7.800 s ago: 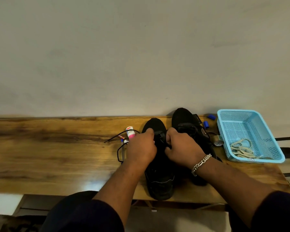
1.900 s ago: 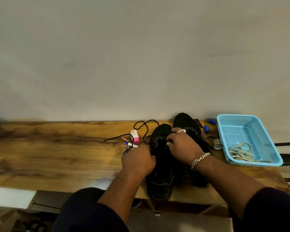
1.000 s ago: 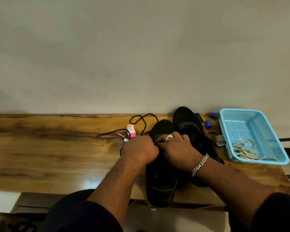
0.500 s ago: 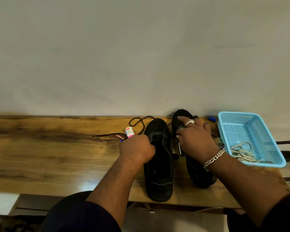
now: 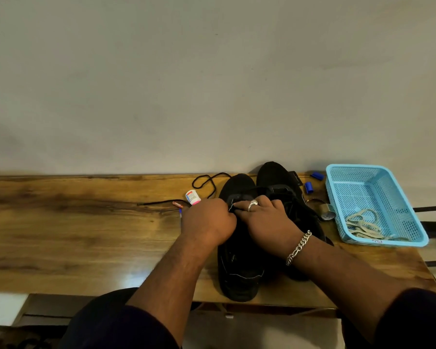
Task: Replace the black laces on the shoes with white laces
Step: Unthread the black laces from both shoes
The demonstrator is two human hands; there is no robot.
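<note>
Right hand [image 5: 264, 217] returned beside left hand [image 5: 208, 220] on left shoe [image 5: 237, 268].

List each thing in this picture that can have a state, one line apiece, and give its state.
left shoe: flat on the table, both hands at its tongue
right shoe: on the table beside it, untouched
left hand: fingers curled at the left shoe
right hand: pinching the left shoe's tongue
black lace: loose on the table
blue basket: upright, holding white laces
</note>
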